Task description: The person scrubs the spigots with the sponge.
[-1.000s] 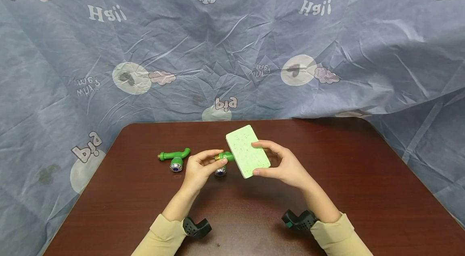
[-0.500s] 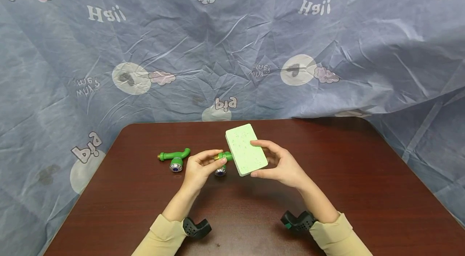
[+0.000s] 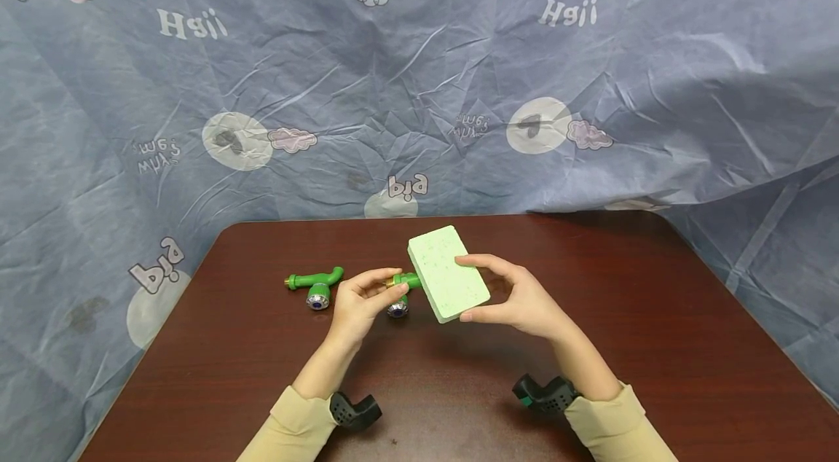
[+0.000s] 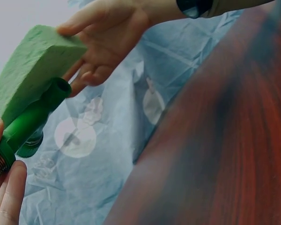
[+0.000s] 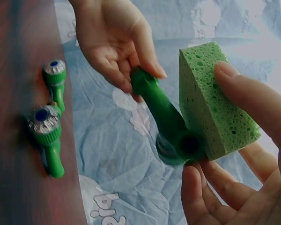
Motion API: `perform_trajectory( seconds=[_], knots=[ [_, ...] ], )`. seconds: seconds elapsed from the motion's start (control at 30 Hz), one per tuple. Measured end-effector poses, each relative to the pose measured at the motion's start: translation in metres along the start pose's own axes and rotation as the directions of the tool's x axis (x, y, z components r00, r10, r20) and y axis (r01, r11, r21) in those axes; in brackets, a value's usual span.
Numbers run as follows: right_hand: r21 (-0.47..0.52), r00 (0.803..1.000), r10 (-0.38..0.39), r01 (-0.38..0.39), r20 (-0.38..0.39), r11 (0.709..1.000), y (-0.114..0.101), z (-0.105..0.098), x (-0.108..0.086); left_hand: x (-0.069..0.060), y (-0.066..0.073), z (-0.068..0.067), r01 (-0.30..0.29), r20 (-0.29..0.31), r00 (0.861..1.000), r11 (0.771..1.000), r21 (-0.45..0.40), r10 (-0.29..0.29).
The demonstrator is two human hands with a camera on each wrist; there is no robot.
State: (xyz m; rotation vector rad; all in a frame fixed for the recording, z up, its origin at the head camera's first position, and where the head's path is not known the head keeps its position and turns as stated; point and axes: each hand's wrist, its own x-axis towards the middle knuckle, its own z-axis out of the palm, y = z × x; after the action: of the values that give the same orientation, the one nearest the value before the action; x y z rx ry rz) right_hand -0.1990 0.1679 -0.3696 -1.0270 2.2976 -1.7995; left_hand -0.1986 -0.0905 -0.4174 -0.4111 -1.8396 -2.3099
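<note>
My left hand (image 3: 359, 307) pinches a green tap (image 4: 25, 126) by its threaded brass end, between thumb and fingers. The tap is held above the table, and in the head view the sponge hides much of it. My right hand (image 3: 518, 298) grips a light green, pitted sponge (image 3: 448, 274) by its right side, thumb on one face and fingers on the other. In both wrist views the sponge lies alongside the tap's spout and appears to touch it. Its tilted broad face is toward me in the head view.
Another green tap (image 3: 317, 285) with a silver and blue knob lies on the dark red table (image 3: 623, 302), left of my hands. A further tap (image 5: 46, 136) lies beside it in the right wrist view. A blue printed cloth (image 3: 367, 83) hangs behind.
The sponge moves slightly up and left, then back down and right, tilting a little, with my right hand. My left hand and its tap stay nearly still.
</note>
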Motion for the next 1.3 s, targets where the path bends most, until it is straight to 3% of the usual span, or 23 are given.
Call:
perform_trajectory(
  seconds=[0.13,0.33,0.47,0.7,1.0,1.3],
  knots=[
    [-0.002,1.000,0.000,0.000,-0.010,1.000,0.000,0.003,0.001,-0.002,0.000,0.003,0.023,0.029,0.999,1.000,0.007,-0.023],
    [-0.002,0.999,0.003,-0.003,-0.054,1.000,0.000,-0.004,0.001,0.001,0.002,-0.001,-0.012,-0.011,1.000,1.000,-0.019,0.011],
    [0.010,0.999,-0.005,0.005,-0.041,1.000,0.000,-0.005,0.000,0.001,0.003,-0.002,-0.019,-0.028,0.999,0.999,-0.047,0.018],
    [0.015,1.000,-0.013,0.013,-0.029,1.000,0.000,0.002,0.002,-0.002,0.003,0.003,0.026,0.021,0.999,1.000,-0.016,-0.026],
    [-0.010,0.999,0.014,-0.014,-0.049,1.000,-0.001,-0.004,-0.001,0.001,0.005,-0.002,-0.016,-0.032,0.999,0.999,-0.047,0.015],
    [0.053,1.000,-0.011,0.012,-0.015,0.999,0.001,0.007,0.001,-0.001,0.004,0.002,0.002,-0.031,1.000,1.000,-0.023,-0.003]
  ],
)
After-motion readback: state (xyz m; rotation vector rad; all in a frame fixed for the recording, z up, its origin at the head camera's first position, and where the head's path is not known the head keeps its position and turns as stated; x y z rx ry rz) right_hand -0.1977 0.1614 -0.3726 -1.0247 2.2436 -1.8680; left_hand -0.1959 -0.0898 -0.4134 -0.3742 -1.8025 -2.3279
